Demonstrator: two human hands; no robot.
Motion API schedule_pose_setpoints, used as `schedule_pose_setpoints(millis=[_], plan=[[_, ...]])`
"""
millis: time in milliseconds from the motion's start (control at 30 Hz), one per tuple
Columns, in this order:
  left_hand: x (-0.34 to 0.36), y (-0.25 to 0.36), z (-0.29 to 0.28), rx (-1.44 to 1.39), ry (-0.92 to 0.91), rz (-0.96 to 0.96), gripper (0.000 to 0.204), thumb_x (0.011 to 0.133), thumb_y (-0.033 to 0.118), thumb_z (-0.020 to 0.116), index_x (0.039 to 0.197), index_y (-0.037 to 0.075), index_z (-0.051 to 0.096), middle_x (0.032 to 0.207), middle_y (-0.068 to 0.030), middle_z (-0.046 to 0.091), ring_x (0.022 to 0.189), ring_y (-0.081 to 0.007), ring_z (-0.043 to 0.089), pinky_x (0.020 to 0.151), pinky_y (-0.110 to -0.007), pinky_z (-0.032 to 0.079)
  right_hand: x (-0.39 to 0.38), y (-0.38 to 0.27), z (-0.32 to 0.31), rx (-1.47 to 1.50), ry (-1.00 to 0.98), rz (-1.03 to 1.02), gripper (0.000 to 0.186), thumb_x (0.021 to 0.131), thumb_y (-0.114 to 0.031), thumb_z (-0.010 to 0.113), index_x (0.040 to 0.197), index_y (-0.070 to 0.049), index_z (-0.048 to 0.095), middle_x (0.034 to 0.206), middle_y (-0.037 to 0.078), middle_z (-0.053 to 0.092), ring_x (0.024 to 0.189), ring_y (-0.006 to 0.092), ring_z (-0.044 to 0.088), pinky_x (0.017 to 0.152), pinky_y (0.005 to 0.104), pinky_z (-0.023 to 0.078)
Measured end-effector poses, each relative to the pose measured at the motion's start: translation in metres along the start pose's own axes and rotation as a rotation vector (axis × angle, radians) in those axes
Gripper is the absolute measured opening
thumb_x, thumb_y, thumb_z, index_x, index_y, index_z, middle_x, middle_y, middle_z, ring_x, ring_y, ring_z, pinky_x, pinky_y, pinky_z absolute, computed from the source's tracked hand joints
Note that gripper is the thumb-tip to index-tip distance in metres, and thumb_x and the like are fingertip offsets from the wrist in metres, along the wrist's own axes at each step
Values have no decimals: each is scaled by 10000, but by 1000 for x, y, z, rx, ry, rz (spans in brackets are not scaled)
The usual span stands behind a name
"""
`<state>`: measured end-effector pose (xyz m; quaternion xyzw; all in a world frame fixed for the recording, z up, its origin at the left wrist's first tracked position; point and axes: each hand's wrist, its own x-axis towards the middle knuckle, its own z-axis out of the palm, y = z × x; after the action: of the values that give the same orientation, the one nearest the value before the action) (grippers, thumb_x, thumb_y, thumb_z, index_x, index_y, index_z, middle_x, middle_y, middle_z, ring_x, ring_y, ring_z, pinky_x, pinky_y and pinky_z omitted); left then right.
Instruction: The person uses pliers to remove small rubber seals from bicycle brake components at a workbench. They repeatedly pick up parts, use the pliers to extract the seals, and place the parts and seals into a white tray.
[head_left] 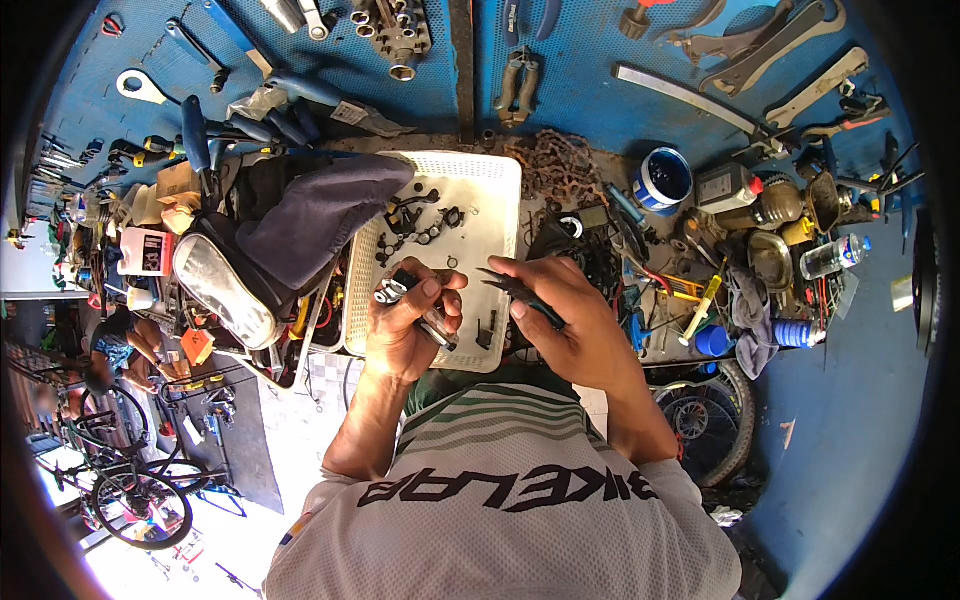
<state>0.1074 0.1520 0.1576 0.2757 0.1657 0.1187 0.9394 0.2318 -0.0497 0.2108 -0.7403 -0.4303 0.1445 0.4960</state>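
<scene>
A blue perforated panel (pixel 580 85) is spanning the upper frame, with tools hanging on it. Below it, a white plastic basket (pixel 485 230) is occupying the centre, and a dark cloth (pixel 320 210) is draping over its upper left edge. Right of the basket's top, a heap of chains (pixel 565 172) is lying on the bench. The right hand (pixel 580 320), right of centre, is gripping dark-handled pliers (pixel 538 303), their tips pointing left over the basket. The left hand (pixel 405 325), just left of centre, is closing its fingers and thumb around a silver-and-black metal part (pixel 395 290), which is showing above and below the thumb over the basket's lower left; its exact kind is staying unclear. Small dark parts (pixel 425 236) are lying scattered inside the basket's upper half.
</scene>
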Motion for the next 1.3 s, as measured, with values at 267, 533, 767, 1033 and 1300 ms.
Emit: schedule_pose_setpoints(millis=[267,533,767,1033,1300], plan=[[-3,-2,-1,36,-72,119,218,956,4,782,1128,54,657,1135,-176,714,862,-210,721,706,-336,629,-8,-28,8,-211,167,24,311,933,-202,833,1183,-44,739,1005,107,738,924,315,701,823,417,554],[-4,-3,-2,43,-73,159,317,957,-50,766,1257,19,688,1200,-208,721,901,-227,749,716,-339,629,-6,-36,14,-345,273,-28,274,874,-178,871,1093,-58,758,990,95,728,907,309,690,784,413,548],[-7,-5,-1,77,-51,166,281,935,-59,787,1203,1,730,1195,-219,735,915,-251,753,730,-353,632,-5,-36,22,-471,324,-97,290,842,-163,870,1102,-80,773,988,73,694,886,285,661,748,400,541],[-8,-5,0,55,-52,178,254,922,-77,790,1160,3,755,1194,-215,738,915,-263,753,734,-356,635,-5,-36,22,-500,315,-108,294,844,-189,867,1102,-83,774,988,73,688,888,285,657,742,408,539],[-8,-4,-3,53,-57,164,268,909,-82,804,1157,14,767,1168,-198,737,909,-256,755,735,-352,638,-4,-34,21,-432,302,-103,312,831,-178,885,1114,-94,781,993,72,697,883,284,661,745,404,544]])
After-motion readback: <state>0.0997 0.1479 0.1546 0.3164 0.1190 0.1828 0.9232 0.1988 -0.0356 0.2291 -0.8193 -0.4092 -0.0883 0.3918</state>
